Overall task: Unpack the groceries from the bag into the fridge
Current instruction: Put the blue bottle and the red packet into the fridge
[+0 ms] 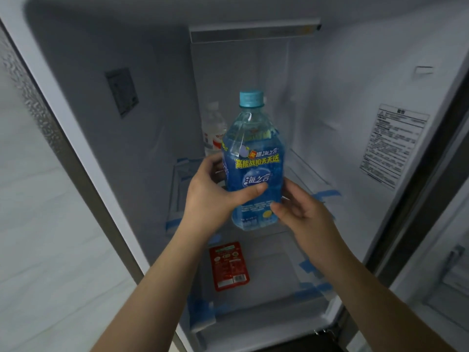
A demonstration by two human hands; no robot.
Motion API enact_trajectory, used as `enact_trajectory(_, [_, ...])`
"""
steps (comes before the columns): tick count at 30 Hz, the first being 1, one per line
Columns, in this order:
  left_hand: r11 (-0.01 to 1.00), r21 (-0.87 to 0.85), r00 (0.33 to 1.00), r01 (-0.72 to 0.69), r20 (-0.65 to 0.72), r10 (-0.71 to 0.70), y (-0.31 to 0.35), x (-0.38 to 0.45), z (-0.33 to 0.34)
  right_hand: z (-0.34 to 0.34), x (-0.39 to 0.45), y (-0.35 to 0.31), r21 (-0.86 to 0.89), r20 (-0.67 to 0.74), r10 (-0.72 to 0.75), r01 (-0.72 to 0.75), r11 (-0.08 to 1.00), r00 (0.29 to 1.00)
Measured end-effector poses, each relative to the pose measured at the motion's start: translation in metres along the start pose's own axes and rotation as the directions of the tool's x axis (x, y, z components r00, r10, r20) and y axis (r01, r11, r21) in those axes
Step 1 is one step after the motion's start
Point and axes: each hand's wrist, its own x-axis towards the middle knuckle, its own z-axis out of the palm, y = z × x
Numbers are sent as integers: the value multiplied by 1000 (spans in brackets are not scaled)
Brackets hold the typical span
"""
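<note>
A large blue drink bottle (253, 158) with a light-blue cap and a blue label stands upright in front of the open fridge (83, 102). My left hand (213, 196) grips its left side, thumb across the label. My right hand (302, 212) holds its lower right side, fingers curled round the base. The bottle hovers just above the front of a glass shelf (307, 174). Behind it on that shelf stands a clear water bottle (214, 130) with a red and white label, partly hidden.
A red flat food packet (228, 265) lies on the lower shelf. Blue tape strips (327, 194) hold the shelf edges. A white printed sticker (396, 146) is on the fridge's right inner wall. The open door's bins (449, 275) are at far right.
</note>
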Motion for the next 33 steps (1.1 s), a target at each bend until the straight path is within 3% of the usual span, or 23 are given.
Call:
enact_trajectory(9, [998, 2, 997, 69, -24, -68, -14, 40, 22, -5, 50, 39, 1, -19, 6, -6, 1000, 1000])
enact_trajectory(23, [990, 43, 990, 133, -55, -131, -60, 76, 28, 5, 92, 75, -175, -35, -3, -4, 984, 999])
enact_trajectory(33, [982, 99, 987, 163, -11, -162, -84, 90, 29, 9, 104, 94, -198, -72, 26, -40, 979, 997])
